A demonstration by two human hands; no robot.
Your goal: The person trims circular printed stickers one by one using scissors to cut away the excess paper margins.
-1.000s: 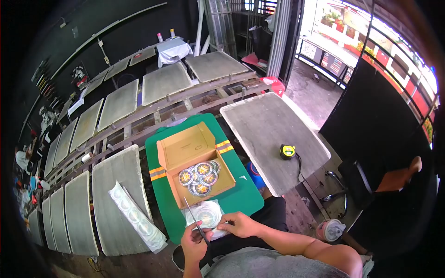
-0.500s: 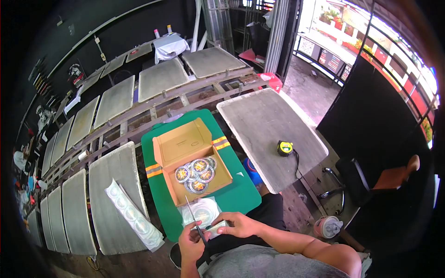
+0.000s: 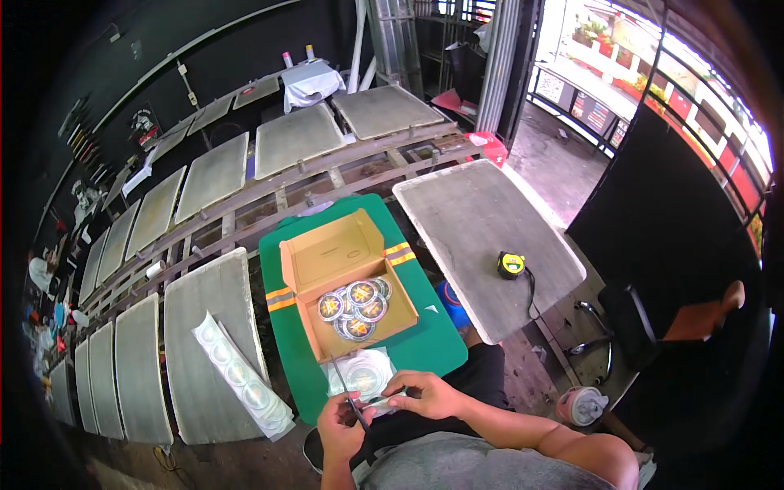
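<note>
While the left hand (image 3: 341,429) grips a dark-handled blade (image 3: 343,382) and the right hand (image 3: 429,395) pinches a small pale piece (image 3: 377,402), a clear-wrapped round stack (image 3: 362,374) lies between them and an open box (image 3: 331,245) of round labels (image 3: 359,308) on green cloth (image 3: 445,336); a tape measure (image 3: 511,265) and a label strip (image 3: 243,380) rest on separate grey panels (image 3: 465,216).

Left hand (image 3: 343,426): was on the near side of the box (image 3: 331,257), fingers curled in a grip.
Right hand (image 3: 426,396): was just beside it, also nearer the body than the box, thumb and fingers pinched together.
Left forearm (image 3: 339,474): rose steeply toward the box.
Right arm (image 3: 514,425): slanted in, bare, from right of the box.
</note>
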